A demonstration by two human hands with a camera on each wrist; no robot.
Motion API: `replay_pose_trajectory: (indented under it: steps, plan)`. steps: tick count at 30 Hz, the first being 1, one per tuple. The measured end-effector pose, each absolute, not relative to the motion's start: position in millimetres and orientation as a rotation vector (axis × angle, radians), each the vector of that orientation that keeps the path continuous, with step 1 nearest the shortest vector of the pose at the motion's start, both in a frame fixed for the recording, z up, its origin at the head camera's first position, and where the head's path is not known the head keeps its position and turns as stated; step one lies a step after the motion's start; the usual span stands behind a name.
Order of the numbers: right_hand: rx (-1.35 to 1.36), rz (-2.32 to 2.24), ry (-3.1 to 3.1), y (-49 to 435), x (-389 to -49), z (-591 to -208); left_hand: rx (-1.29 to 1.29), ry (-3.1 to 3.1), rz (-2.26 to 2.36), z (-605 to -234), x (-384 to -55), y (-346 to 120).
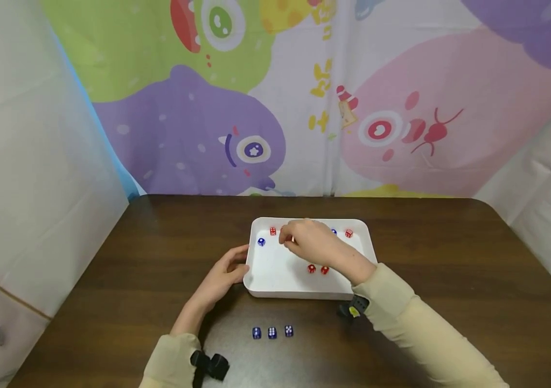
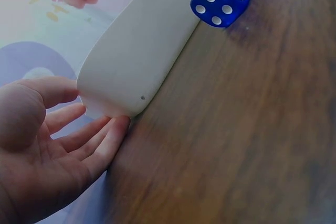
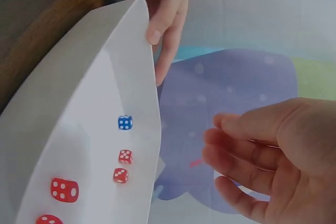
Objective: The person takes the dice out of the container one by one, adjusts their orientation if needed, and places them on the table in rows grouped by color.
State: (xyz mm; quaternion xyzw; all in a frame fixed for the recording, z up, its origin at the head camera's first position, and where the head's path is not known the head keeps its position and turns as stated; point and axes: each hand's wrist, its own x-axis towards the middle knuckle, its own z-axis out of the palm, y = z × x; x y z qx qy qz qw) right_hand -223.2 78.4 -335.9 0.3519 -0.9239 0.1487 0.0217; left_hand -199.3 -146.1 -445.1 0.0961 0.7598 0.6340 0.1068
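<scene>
A white tray point(image 1: 280, 277) lies on the table with red and blue dice in it. My left hand point(image 1: 222, 275) is at its left end, thumb at the rim and relaxed fingers against the outer wall. Over the tray's far side hovers my right hand point(image 1: 311, 240), its fingers loosely bent; in the right wrist view nothing shows between them. Close to it are a red die point(image 1: 272, 231) and a blue die point(image 1: 261, 242). Two red dice point(image 3: 125, 156) sit side by side in the right wrist view. The right hand partly hides a blue die point(image 1: 334, 231).
Three blue dice point(image 1: 272, 332) stand in a row on the brown table point(image 1: 159, 242) in front of the tray. More red dice point(image 1: 311, 268) lie below the right forearm, and another red die point(image 1: 349, 233) is near the far right corner. A patterned curtain point(image 1: 236, 118) hangs behind.
</scene>
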Motion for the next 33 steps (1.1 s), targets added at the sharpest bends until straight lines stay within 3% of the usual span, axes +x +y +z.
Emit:
replay_pose_trajectory:
  steps: [22,33]
  plan:
    - [1.032,0.444,-2.985,63.9,-258.2,-342.8,0.259,2.256,1.875,-445.1,-197.4,-146.1]
    - [1.279,0.416,-3.001,56.1,-272.1,-360.9,0.266,2.253,1.88,-447.8,-197.6,-146.3]
